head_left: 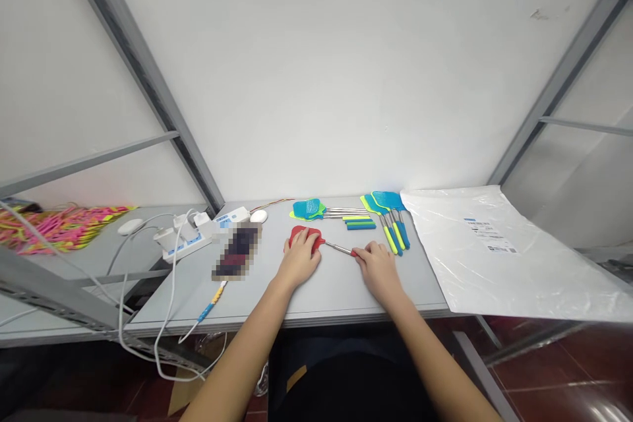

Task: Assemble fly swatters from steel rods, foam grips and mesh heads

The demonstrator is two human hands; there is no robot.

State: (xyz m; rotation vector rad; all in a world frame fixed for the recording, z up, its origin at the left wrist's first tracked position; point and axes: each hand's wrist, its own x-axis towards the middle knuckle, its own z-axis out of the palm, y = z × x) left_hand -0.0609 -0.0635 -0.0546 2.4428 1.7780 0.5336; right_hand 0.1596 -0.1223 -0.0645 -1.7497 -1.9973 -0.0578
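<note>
Left of the bag [438, 264], a red swatter [340, 248] is touched by both hands: its head [318, 237] is partly covered by the left hand [301, 257], fingers slightly spread; its handle [353, 252], nearer the bag, is pinched between the right hand [377, 268]'s thumb and fingers.

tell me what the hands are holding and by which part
A red swatter: the right hand grips the red end of its shaft; the left hand lies over its head, whether gripping is unclear.
</note>
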